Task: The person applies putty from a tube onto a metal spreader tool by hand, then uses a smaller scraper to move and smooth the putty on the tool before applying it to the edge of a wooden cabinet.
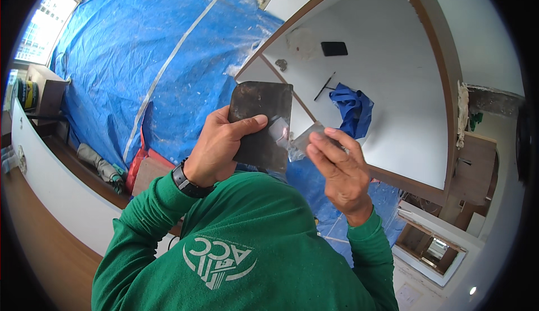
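Observation:
In front of my chest, my left hand [216, 148] grips a dark flat plate [261, 100] with rounded corners, its thumb pressed on the face. A shiny, pale translucent patch [279, 131] lies at the plate's right edge; I cannot tell what it is made of. Closed fingers of my right hand [341, 170] pinch a small grey flat piece [307, 137], like a scraper blade. Its lower left corner is close to the plate's edge, by some clear material [294, 154]. My palms hide part of what each hand holds.
Right of my hands is a white panel with a brown edge [443, 86]. On it lie a black phone [334, 49], a thin dark pen-like tool [324, 86] and a crumpled blue cloth or bag [352, 109]. Blue sheeting [191, 58] covers the floor at left.

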Available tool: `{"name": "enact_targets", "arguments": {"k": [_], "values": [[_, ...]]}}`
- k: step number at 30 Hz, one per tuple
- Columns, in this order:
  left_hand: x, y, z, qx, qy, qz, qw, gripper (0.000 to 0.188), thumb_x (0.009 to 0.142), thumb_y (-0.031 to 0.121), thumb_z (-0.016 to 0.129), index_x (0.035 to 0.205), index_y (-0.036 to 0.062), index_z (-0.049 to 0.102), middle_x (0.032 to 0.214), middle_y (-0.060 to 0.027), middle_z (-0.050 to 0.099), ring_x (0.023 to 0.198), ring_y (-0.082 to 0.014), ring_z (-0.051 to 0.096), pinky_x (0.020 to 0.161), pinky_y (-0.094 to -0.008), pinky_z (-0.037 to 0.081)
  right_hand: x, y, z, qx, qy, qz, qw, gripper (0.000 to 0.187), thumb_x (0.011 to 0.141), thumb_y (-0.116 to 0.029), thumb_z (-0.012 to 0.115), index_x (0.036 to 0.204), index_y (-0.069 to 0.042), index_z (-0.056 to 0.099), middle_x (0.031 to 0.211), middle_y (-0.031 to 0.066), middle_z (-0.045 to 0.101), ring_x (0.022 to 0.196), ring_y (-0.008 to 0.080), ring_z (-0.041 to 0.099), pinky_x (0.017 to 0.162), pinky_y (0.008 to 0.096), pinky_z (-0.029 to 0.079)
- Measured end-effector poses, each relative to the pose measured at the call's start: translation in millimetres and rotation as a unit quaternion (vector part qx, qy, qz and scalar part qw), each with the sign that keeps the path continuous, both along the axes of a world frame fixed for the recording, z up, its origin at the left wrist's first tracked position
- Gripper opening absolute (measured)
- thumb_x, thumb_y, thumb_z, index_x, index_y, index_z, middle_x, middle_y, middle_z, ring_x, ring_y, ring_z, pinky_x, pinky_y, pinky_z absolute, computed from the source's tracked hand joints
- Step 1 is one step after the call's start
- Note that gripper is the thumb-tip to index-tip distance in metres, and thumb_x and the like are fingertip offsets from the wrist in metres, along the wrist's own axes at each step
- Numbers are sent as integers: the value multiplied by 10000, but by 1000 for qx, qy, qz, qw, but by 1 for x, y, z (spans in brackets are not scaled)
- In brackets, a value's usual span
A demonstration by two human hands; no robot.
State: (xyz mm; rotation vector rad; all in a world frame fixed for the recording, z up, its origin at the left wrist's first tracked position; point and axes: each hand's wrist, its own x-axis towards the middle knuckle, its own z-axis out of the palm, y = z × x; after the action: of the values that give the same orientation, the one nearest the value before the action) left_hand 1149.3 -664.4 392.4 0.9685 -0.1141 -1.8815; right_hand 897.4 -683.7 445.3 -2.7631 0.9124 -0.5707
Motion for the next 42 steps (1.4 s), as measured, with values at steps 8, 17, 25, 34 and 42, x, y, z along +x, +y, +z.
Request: {"name": "enact_targets", "arguments": {"k": [8,17,25,34,42], "values": [[-4,2,6,-34,-26,-21,999,265,954,69,701,1185,-50,649,1031,-147,741,833,-224,757,723,-402,665,4,11,0,28,-19,-17,999,385,849,25,702,1212,-82,769,1293,41,716,1207,327,630,976,433,568],[-5,8,8,-47,-38,-15,998,223,971,22,647,1181,-53,637,1021,-146,739,828,-220,756,700,-375,656,18,24,-8,0,-2,0,1000,382,801,54,693,1167,-28,768,1234,84,721,1177,330,641,910,414,597],[-16,9,-2,-97,-102,-55,989,218,971,20,646,1175,-54,651,1015,-132,745,818,-193,743,692,-353,639,21,10,-8,19,-10,-8,1000,345,759,70,653,1081,21,768,1156,106,730,1088,336,660,891,403,601],[-20,19,-20,-14,-66,32,997,220,972,30,664,1177,-48,652,1024,-124,734,846,-198,739,728,-354,632,2,-7,4,157,45,121,979,288,803,5,683,1063,-46,796,1050,82,776,1026,271,698,884,404,572],[-44,2,-19,16,-43,47,998,218,985,53,650,1193,-11,642,1088,-118,729,939,-228,734,851,-381,615,-37,11,-14,210,-167,50,962,500,919,23,599,1418,8,618,1523,128,559,1447,311,488,1189,411,439]]}}
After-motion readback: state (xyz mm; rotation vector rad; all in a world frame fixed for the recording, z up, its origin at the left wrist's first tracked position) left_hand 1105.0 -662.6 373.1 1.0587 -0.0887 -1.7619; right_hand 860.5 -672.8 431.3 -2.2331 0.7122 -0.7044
